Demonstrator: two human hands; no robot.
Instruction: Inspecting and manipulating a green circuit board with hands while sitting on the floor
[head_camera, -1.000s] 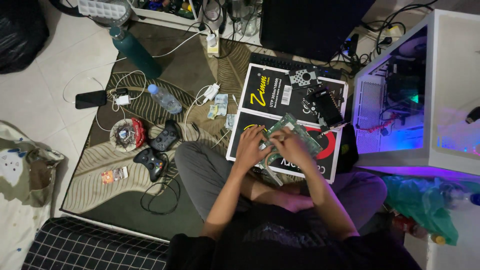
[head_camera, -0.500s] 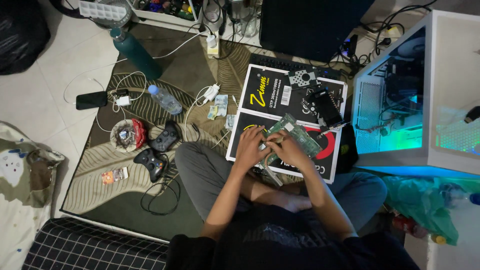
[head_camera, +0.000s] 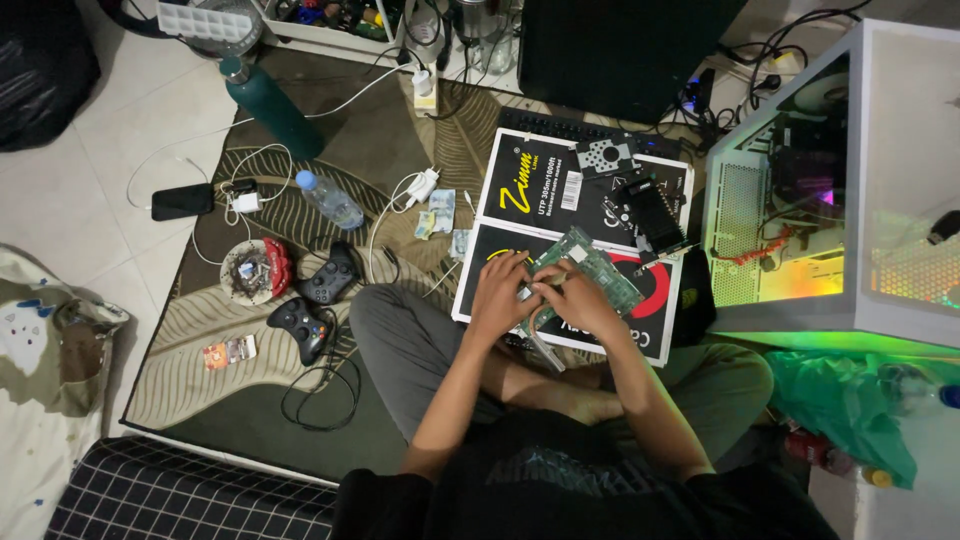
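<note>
Head view: both hands on a green circuit board (head_camera: 592, 272) over a black carton (head_camera: 560, 190), 12 o'clock of the lap.
L hand (head_camera: 500, 297) & R hand (head_camera: 578, 300): fingers curled, pinching board's near edge. Risk: board flexes or slips, judged from edge-only grip. Count: 1 board, 2 game controllers (head_camera: 312, 300), 2 bottles (head_camera: 300, 150).

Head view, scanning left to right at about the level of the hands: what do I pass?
Round dish of small parts → two black game controllers → left hand → right hand on the green circuit board → white computer case.
</note>
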